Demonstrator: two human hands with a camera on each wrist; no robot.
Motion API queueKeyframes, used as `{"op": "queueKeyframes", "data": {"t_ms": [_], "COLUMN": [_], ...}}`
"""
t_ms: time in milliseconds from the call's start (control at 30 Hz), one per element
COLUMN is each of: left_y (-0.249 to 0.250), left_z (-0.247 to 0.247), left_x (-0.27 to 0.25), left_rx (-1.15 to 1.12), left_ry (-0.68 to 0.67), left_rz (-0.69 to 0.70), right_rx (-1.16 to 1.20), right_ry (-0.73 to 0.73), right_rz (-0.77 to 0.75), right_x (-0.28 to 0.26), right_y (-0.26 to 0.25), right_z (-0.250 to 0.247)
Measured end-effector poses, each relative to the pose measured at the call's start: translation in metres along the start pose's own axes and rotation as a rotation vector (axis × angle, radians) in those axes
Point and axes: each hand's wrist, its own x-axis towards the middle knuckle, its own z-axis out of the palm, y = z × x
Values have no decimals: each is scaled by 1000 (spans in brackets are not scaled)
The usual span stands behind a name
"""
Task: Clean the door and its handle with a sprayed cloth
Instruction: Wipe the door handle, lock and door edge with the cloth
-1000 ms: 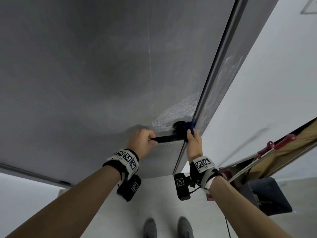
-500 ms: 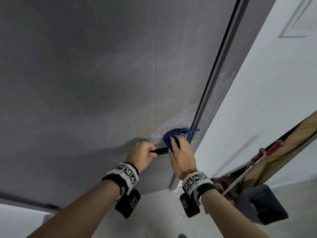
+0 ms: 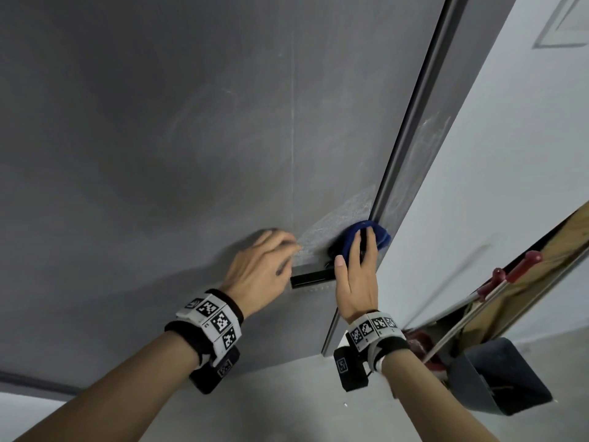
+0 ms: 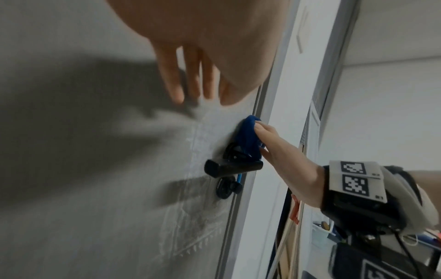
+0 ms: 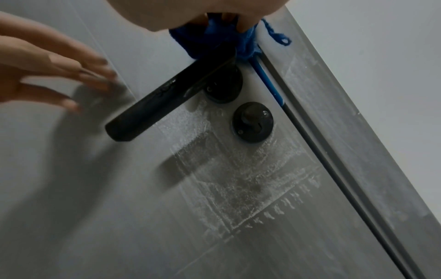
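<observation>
While the cloth (image 3: 366, 237) is gripped by the right hand (image 3: 354, 282) and pressed on the door (image 3: 191, 138) at the root of the handle (image 3: 310, 277), its length is pointed leftward toward the spread left hand (image 3: 258, 268).

Head cam faces door (image 3: 159, 122); wrist cams close; all share handle (image 3: 310, 277).

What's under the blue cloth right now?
The blue cloth, held by the right hand, covers the door face just above the handle, overlapping its round base. The surface beneath is hidden.
</observation>
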Motion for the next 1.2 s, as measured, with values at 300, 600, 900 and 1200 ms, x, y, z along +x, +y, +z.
{"op": "queueKeyframes", "data": {"t_ms": [300,600,900,1200], "left_y": [-28,-28,-27,-19], "left_z": [-43,-40,-39,-46], "left_x": [12,12,13,21], "left_rx": [673,714,727,732], "left_ry": [25,38,58,91], "left_rz": [48,42,45,40], "right_rx": [-312,-176,-271,-177], "right_ry": [-170,-32,-109,21], "right_rz": [-109,-52,-89,-178], "right_x": [-21,9,-1,40], "right_y": [-15,-14,-8,-39], "right_z": [19,-8,-5,-36]}}
